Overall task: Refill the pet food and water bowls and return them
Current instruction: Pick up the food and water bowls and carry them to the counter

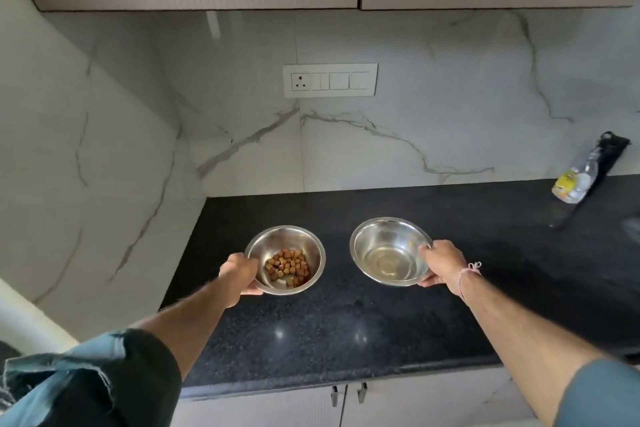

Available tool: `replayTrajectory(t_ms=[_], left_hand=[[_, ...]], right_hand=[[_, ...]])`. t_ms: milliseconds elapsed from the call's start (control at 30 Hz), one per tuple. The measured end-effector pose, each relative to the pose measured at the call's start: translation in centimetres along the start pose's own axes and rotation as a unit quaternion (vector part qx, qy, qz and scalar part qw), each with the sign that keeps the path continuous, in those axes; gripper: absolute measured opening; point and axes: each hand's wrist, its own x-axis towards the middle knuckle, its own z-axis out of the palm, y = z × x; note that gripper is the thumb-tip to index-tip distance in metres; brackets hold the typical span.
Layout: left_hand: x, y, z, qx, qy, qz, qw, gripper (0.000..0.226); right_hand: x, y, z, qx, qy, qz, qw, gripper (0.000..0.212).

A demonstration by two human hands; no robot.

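While hands grip them – round steel bowls, speckled granite

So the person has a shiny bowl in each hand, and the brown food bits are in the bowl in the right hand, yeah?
Not quite. The head view shows the brown food bits in the bowl held by the left hand. The bowl in the right hand has no food bits. A shiny bowl in each hand is right.

Both arms extended forward, sleeves pushed up to elbows. Left hand closed in a pinch grip, thumb on top, fingers curled beneath. Right hand gripping likewise. Thin thread band on right wrist.
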Motion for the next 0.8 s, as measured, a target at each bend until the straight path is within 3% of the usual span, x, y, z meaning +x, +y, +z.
replayTrajectory(t_ms=[333,800], left_hand=[[-1.1,-2.2,4.3,-0.038,0.065,-0.074,0.994,0.025],[2.1,-4.1,7.9,-0.056,0.069,-0.071,0.994,0.024]], right_hand=[[4.8,1.7,2.6,-0.016,-0.1,-0.009,0.995,0.027],[5.4,4.4,4.0,-0.019,-0.116,0.026,0.993,0.031]])
